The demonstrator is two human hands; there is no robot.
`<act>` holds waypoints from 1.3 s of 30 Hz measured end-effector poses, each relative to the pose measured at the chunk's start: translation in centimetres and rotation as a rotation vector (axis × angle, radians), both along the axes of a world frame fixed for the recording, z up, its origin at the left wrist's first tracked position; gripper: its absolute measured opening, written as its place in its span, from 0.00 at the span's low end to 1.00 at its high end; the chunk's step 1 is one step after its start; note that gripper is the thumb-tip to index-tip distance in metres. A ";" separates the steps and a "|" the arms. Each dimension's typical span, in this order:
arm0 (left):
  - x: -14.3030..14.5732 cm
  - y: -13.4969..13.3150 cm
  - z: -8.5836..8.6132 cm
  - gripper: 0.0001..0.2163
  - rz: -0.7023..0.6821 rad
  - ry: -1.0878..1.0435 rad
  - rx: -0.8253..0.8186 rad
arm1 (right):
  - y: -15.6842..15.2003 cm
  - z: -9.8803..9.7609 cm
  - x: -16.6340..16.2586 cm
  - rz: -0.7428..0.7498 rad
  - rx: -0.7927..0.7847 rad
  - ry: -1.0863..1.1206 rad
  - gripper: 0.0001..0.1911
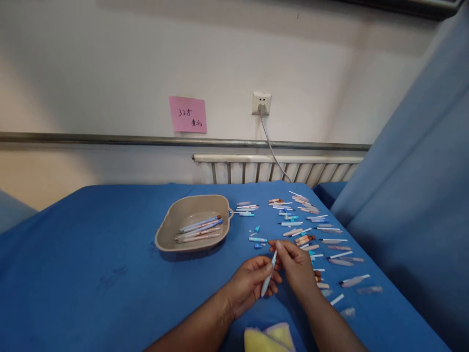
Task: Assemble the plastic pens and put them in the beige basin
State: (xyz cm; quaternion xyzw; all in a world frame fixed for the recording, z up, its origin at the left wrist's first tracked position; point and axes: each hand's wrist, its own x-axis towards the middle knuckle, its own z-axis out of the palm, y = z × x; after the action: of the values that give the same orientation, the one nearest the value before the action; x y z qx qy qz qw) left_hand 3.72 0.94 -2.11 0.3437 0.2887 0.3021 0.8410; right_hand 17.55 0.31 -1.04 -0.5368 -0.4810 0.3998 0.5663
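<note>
Tub [163,234]: tan, sitting on the blue sheet [120,313], with a small loop handle [231,213] on its right side.
Pens [200,231]: a few lie close together in the tub, some with blue on them and some pale pink.
Held pen [266,284]: pale blue and tilted, up in both hands, right of the tub and nearer to the person.
Left hand [252,279]: wrapped around the held pen, with the thumb on top.
Right hand [296,264]: thumb and finger pinched on the top end of the held pen.
Blue tube [258,240]: lies right of the tub, near the right hand's fingers, with little blue bits [258,246] by it.
Pen parts [304,240]: set out in rows well to the right of the tub; they are white, blue, brown and pale pink.
Clear bits [370,290]: farthest right of the tub; they look blurry, so they may be pen shells.
Cloth [273,338]: yellow, right of the tub and close to the person.
Pink note [188,114]: on the wall above the tub.
Socket [261,103]: up and right of the tub, with a plug and cord [270,144].
</note>
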 end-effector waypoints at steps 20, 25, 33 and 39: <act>0.2 0.4 -0.1 0.16 0.101 0.000 -0.069 | 0.6 -1.0 -0.1 0.056 0.024 -0.071 0.18; 0.2 0.3 0.3 0.14 0.115 0.044 -0.091 | 0.6 -0.9 -0.1 0.052 0.035 -0.082 0.17; 0.0 0.5 0.6 0.14 0.082 0.043 -0.086 | 0.7 -1.0 0.0 0.065 0.032 -0.090 0.19; -0.1 0.6 1.3 0.12 0.090 0.108 -0.060 | 0.4 -0.7 -0.2 0.079 0.009 -0.060 0.20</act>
State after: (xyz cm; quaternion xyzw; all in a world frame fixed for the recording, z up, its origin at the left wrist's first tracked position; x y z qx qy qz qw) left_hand 3.65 1.54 -0.85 0.3208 0.3576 0.3121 0.8196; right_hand 17.36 0.75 -1.78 -0.5267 -0.5204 0.4031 0.5379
